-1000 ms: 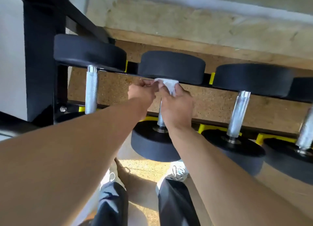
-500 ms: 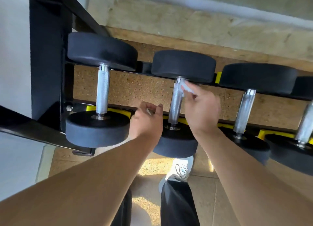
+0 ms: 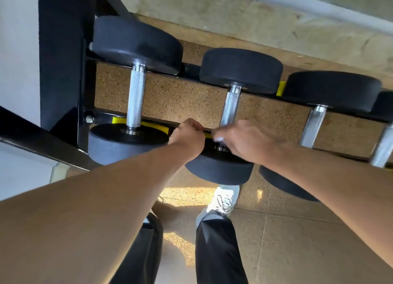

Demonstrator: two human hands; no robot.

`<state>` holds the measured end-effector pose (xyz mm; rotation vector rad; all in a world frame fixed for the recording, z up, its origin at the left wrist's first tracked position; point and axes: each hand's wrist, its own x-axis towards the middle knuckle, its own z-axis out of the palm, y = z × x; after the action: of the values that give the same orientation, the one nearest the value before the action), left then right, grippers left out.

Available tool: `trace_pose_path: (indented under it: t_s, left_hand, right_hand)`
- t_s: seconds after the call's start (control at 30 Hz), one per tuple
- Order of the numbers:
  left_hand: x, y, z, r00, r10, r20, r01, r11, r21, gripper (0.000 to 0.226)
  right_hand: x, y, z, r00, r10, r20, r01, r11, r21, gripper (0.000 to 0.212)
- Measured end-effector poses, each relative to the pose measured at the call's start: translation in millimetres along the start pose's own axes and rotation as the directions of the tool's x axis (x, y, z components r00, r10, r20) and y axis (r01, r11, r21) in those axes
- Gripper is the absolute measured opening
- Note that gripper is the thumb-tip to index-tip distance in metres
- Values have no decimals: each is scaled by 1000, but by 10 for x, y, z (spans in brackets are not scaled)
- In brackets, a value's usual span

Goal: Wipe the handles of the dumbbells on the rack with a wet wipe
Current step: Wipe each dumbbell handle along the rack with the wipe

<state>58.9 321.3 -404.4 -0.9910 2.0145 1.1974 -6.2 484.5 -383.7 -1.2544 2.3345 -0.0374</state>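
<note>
Several black dumbbells lie across the black rack (image 3: pixel 61 75), each with a knurled silver handle. My right hand (image 3: pixel 246 142) is at the near end of the second dumbbell's handle (image 3: pixel 230 105), just above its near weight (image 3: pixel 219 171). A bit of white wet wipe (image 3: pixel 219 138) shows under its fingers. My left hand (image 3: pixel 187 137) is curled into a fist close to the left of the right hand, between the first and second dumbbells. I cannot see anything inside it. The first handle (image 3: pixel 136 96) and third handle (image 3: pixel 312 126) are bare.
Yellow saddles (image 3: pixel 119 120) mark the rack's near rail. A fourth handle (image 3: pixel 382 149) shows at the right edge. Below are a speckled tile floor (image 3: pixel 297 241), my dark trousers and a white shoe (image 3: pixel 225 200). A rack post and a diagonal brace (image 3: pixel 32 143) stand at the left.
My right hand slid with the wipe from the far end of the second handle down to its near end. My left hand let go of the wipe and stayed curled beside the handle. The view shifted left.
</note>
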Motion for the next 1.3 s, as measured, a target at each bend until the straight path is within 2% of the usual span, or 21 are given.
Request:
trace_pose_path:
  t_s: [0.07, 0.17, 0.23, 0.3, 0.33, 0.4, 0.43, 0.47, 0.5, 0.6, 0.7, 0.73, 0.8, 0.83, 0.87, 0.97, 1.03, 1.1, 1.17, 1.27, 1.3]
  left_hand:
    - [-39, 2, 33, 999, 0, -49, 2, 999, 40, 19]
    - [-97, 27, 82, 994, 8, -113, 3, 996, 93, 21]
    - [-117, 55, 149, 985, -5, -170, 30, 989, 143, 21]
    - [-113, 81, 233, 970, -43, -239, 82, 985, 155, 25]
    - [-109, 80, 265, 960, -58, -275, 102, 984, 148, 29]
    - [-104, 63, 305, 935, -79, -345, 124, 986, 111, 34]
    - [-100, 55, 313, 926, -89, -367, 130, 988, 88, 36]
    - [-95, 49, 319, 922, -92, -377, 130, 989, 77, 37]
    - [-102, 53, 320, 920, -93, -381, 131, 988, 77, 38]
    - [-113, 71, 313, 919, -62, -390, 104, 991, 88, 26]
    - [-129, 67, 292, 924, -45, -379, 81, 993, 81, 27]
    - [-121, 58, 288, 926, -46, -374, 74, 996, 59, 33]
    - [-112, 58, 284, 927, -46, -373, 59, 998, 24, 43]
    - [-112, 56, 280, 928, -43, -371, 54, 998, 19, 44]
    - [-116, 55, 279, 929, -41, -368, 51, 999, 17, 44]
    - [-114, 54, 284, 930, -42, -364, 52, 999, 17, 41]
    - [-87, 37, 298, 931, -36, -364, 49, 998, 26, 41]
    - [-65, 3, 317, 929, -27, -370, 45, 998, 42, 40]
    - [-66, -10, 325, 924, -17, -383, 40, 998, 54, 40]
    - [-63, -12, 313, 924, -38, -380, 42, 999, 2, 42]
    - [-67, -5, 310, 924, -48, -380, 45, 999, -15, 42]
  right_hand:
    - [-83, -67, 21, 999, 9, 48, -17, 984, 179, 32]
    - [-138, -39, -52, 988, 58, 146, -117, 891, 438, 26]
    - [-242, 70, -182, 956, 114, 269, -237, 841, 486, 20]
    - [-380, 218, -238, 912, 261, 316, -396, 757, 520, 18]
    - [-407, 279, -219, 879, 400, 259, -475, 701, 532, 18]
    - [-373, 312, -78, 742, 655, 142, -591, 539, 600, 20]
    - [-323, 238, 1, 696, 694, 184, -622, 455, 637, 23]
    - [-272, 103, 67, 686, 676, 268, -644, 394, 655, 22]
    - [-240, -30, 137, 699, 636, 327, -658, 393, 643, 19]
    - [-255, -281, 74, 822, 531, 207, -559, 680, 475, 15]
    - [-282, -260, -187, 924, 378, 51, -349, 782, 517, 21]
    - [-253, -223, -255, 917, 386, -103, -294, 826, 481, 23]
    - [-100, -37, -304, 831, 349, -432, -240, 927, 287, 29]
    - [11, 57, -301, 823, 282, -493, -238, 959, 152, 33]
    - [119, 122, -278, 851, 222, -476, -235, 971, 33, 37]
    - [196, 90, -197, 963, 142, -230, -171, 979, -115, 37]
    - [49, -70, -173, 998, 64, -24, -66, 992, -103, 32]
    - [-70, -182, -252, 990, 5, 138, -13, 998, 54, 34]
    - [43, -145, -363, 992, 35, 121, -45, 996, 81, 36]
    - [295, 9, -452, 974, 109, -201, -132, 985, -107, 42]
    - [314, 45, -451, 960, 133, -246, -170, 975, -140, 41]
